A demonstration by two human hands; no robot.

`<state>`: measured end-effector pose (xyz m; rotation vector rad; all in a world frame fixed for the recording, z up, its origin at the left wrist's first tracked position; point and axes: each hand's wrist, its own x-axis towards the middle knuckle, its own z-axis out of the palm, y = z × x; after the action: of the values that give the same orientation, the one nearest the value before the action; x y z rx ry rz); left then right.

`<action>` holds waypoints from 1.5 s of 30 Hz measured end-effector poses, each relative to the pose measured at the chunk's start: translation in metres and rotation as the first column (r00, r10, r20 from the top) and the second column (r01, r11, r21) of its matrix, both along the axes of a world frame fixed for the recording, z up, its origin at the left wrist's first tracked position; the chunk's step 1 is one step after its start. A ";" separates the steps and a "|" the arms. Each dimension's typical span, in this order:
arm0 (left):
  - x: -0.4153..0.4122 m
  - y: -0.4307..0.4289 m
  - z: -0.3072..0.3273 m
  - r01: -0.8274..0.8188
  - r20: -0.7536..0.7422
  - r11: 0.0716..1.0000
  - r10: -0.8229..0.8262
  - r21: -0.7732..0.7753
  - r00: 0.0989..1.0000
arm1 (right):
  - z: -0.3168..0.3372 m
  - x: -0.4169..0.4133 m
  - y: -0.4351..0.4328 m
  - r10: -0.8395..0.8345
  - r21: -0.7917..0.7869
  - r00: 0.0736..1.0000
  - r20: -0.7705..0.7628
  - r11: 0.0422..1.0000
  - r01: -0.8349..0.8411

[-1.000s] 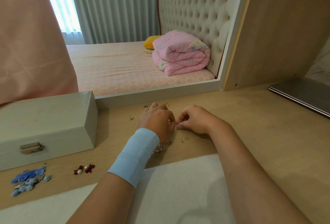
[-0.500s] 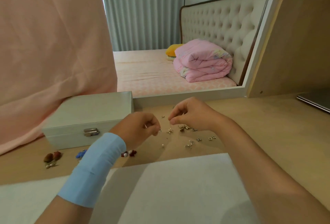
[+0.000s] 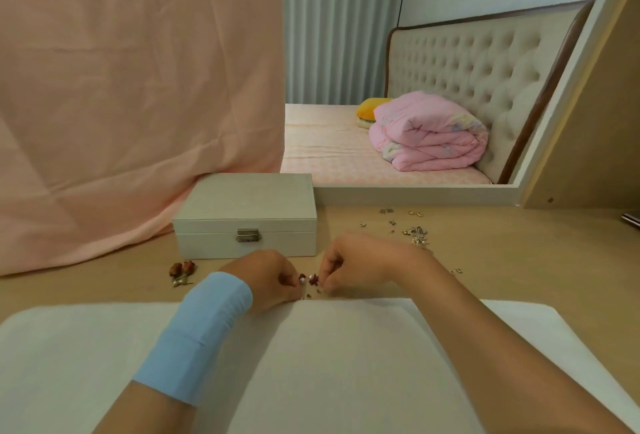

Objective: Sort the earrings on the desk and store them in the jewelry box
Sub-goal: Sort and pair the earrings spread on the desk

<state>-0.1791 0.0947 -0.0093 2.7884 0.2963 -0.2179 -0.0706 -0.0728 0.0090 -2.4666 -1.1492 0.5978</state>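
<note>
Curled the fingers of left hand (image 3: 266,278) and right hand (image 3: 356,262), pinched the red earrings (image 3: 309,279) between them on the surface (image 3: 519,260), at 12 o'clock of the white cloth (image 3: 329,347). Spotted the jewelry box (image 3: 246,215), lid down, at 11 o'clock; silver earrings (image 3: 417,234) at 1 o'clock.

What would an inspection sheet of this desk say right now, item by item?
Surface: wooden desk, white cloth along its near edge.
Job's things: jewelry box closed, latch down; red-and-pearl earrings between the hands; dark red earrings to their left; small silver earrings scattered at far right.
Clutter: flat metallic edge at the right border, too cut off to identify.
Grippers: left hand, with blue wristband, and right hand, fingers curled, both pinch the red-and-pearl earrings.
Cables: nothing seen.
Surroundings: pink cloth hanging at left; bed with folded pink quilt behind.
</note>
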 end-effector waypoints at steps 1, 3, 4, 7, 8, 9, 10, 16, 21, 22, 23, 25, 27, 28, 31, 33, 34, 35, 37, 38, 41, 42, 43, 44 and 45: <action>0.000 0.002 -0.001 -0.010 -0.003 1.000 0.010 0.002 1.000 | -0.002 -0.002 0.001 0.002 -0.018 1.000 0.007 1.000 -0.001; 0.000 0.005 0.000 -0.029 0.030 0.999 0.030 -0.025 0.999 | -0.004 -0.003 0.002 -0.013 -0.040 1.000 0.015 0.999 0.013; 0.000 0.007 0.000 -0.040 0.059 0.998 0.042 -0.041 0.997 | -0.004 -0.003 0.002 -0.029 -0.037 0.999 0.017 0.999 0.030; 0.004 0.010 -0.002 -0.072 0.151 0.997 0.076 -0.032 0.986 | -0.005 -0.003 0.004 -0.091 0.023 0.993 0.078 0.996 0.089; 0.006 0.009 -0.005 -0.082 0.165 0.996 0.084 -0.019 0.983 | -0.005 -0.004 0.006 -0.103 0.042 0.988 0.115 0.994 0.099; 0.007 0.008 -0.007 -0.088 0.167 0.996 0.088 -0.008 0.982 | -0.005 -0.005 0.009 -0.109 0.056 0.984 0.141 0.993 0.102; 0.009 0.006 -0.010 -0.091 0.168 0.996 0.089 0.002 0.982 | -0.006 -0.006 0.012 -0.107 0.060 0.983 0.147 0.993 0.099; 0.019 0.003 -0.021 -0.123 0.266 0.984 0.085 0.128 0.960 | -0.024 0.004 0.028 -0.133 0.099 0.978 0.161 0.988 0.118; 0.022 0.004 -0.023 -0.103 0.302 0.986 0.060 0.128 0.951 | -0.034 0.005 0.031 -0.186 0.191 0.965 0.183 0.970 0.150; 0.021 0.005 -0.022 -0.094 0.311 0.989 0.054 0.115 0.949 | -0.032 0.003 0.028 -0.181 0.187 0.966 0.184 0.971 0.146; 0.019 0.005 -0.022 -0.086 0.320 0.991 0.051 0.098 0.946 | -0.029 0.002 0.025 -0.170 0.174 0.966 0.195 0.975 0.137; 0.013 0.007 -0.019 -0.079 0.336 0.995 0.055 0.059 0.940 | -0.023 -0.003 0.017 -0.138 0.135 0.965 0.225 0.985 0.109; 0.006 0.011 -0.015 -0.060 0.321 0.998 0.049 0.023 0.946 | -0.016 -0.009 0.010 -0.096 0.092 0.974 0.204 0.993 0.079; 0.004 0.011 -0.013 -0.041 0.297 0.999 0.036 0.012 0.954 | -0.014 -0.012 0.007 -0.076 0.072 0.983 0.166 0.995 0.064; -0.002 0.009 -0.009 0.019 0.206 1.000 -0.014 -0.020 0.978 | -0.012 -0.019 0.002 -0.013 0.005 0.997 0.074 1.000 0.012; -0.003 0.006 -0.010 0.047 0.172 0.999 -0.042 -0.023 0.984 | -0.015 -0.020 0.002 -0.003 -0.005 0.997 0.081 1.000 0.004; -0.003 0.005 -0.012 0.060 0.168 0.998 -0.055 -0.021 0.984 | -0.016 -0.020 0.003 -0.014 0.004 0.996 0.088 1.000 0.013; -0.003 0.004 -0.013 0.069 0.172 0.997 -0.065 -0.019 0.983 | -0.018 -0.021 0.004 -0.027 0.017 0.995 0.093 1.000 0.025; -0.003 0.004 -0.015 0.070 0.196 0.998 -0.070 0.007 0.978 | -0.020 -0.021 0.006 -0.047 0.041 0.994 0.096 0.998 0.043; -0.003 0.005 -0.015 0.067 0.212 0.997 -0.070 0.023 0.975 | -0.022 -0.021 0.007 -0.055 0.052 0.994 0.096 0.997 0.051; -0.003 0.007 -0.016 0.045 0.249 0.997 -0.058 0.059 0.967 | -0.026 -0.021 0.011 -0.087 0.103 0.992 0.092 0.992 0.077; -0.002 0.008 -0.016 0.035 0.263 0.996 -0.055 0.081 0.963 | -0.028 -0.022 0.013 -0.095 0.126 0.992 0.087 0.988 0.084; -0.002 0.010 -0.016 0.026 0.277 0.994 -0.055 0.107 0.959 | -0.030 -0.024 0.015 -0.101 0.147 0.992 0.078 0.985 0.089; -0.002 0.011 -0.016 0.021 0.289 0.991 -0.059 0.133 0.955 | -0.033 -0.025 0.017 -0.104 0.166 0.992 0.067 0.982 0.092; -0.001 0.012 -0.017 0.021 0.301 0.988 -0.067 0.155 0.951 | -0.035 -0.026 0.019 -0.106 0.186 0.993 0.058 0.978 0.094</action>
<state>-0.1804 0.1070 -0.0259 2.9222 0.1801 0.2358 -0.0969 -0.0542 -0.0259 -2.3854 -1.0468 0.3655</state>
